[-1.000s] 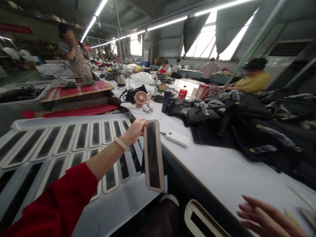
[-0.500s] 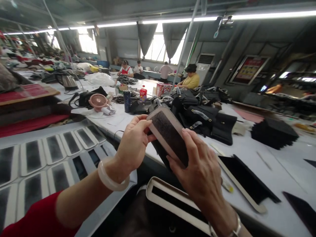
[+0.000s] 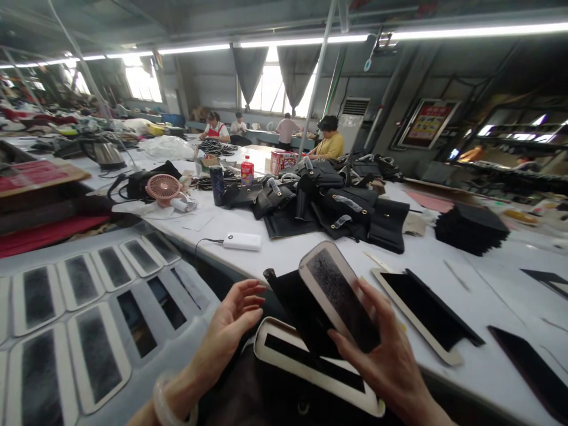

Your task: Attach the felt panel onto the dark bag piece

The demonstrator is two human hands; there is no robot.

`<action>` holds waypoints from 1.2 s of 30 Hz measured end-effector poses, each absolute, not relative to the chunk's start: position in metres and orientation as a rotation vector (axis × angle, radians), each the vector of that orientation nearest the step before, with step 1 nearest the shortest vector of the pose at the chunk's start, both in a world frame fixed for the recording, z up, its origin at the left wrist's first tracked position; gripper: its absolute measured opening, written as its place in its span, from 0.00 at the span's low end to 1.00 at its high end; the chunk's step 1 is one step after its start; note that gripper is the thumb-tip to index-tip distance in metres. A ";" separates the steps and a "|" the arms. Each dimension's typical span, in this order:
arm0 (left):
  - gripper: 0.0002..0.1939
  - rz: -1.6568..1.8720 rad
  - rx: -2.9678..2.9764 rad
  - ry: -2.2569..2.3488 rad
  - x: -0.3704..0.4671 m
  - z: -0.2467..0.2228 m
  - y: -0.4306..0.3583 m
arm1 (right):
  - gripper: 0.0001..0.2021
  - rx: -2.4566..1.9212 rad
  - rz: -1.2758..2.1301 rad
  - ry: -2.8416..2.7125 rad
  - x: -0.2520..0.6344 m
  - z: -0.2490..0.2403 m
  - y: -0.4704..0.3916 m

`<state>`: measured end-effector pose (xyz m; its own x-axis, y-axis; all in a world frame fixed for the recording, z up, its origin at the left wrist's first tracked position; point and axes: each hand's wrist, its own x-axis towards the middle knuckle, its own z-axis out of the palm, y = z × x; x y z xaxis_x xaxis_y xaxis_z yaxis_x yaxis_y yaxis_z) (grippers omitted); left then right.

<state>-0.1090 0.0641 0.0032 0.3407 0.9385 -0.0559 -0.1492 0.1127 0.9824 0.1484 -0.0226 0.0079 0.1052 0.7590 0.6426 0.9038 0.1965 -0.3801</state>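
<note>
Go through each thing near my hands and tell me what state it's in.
Right hand: grip shut on strip, held tilted.
Left hand: open, holding nothing.
Frame: lying flat on lap.
Power bank: on table, cable plugged in.
Fan: upright.

A cream-edged oblong piece [image 3: 338,296] with a dark fuzzy centre tilts upward, overlapping a black piece [image 3: 296,302] beneath.

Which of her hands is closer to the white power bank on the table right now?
Left. The left hand hangs open just below the white power bank, short of the table edge. The right hand is farther off to the right, holding a cream-edged dark strip.
</note>
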 end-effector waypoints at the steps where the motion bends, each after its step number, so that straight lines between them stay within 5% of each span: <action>1: 0.21 0.961 1.185 0.910 -0.109 -0.007 0.061 | 0.37 -1.573 -0.226 -1.698 0.149 0.003 -0.023; 11: 0.35 0.952 1.436 0.996 -0.091 -0.036 0.060 | 0.37 -1.339 -0.250 -1.817 0.157 -0.017 -0.022; 18: 0.09 0.987 1.426 0.888 -0.079 -0.022 0.065 | 0.37 -1.368 -0.181 -1.741 0.157 -0.021 -0.022; 27: 0.11 0.674 1.754 1.166 -0.084 -0.039 0.066 | 0.38 -1.584 -0.171 -1.974 0.178 -0.044 -0.036; 36: 0.16 0.754 1.680 1.094 -0.092 -0.055 0.063 | 0.37 -1.563 -0.427 -2.333 0.181 -0.045 -0.031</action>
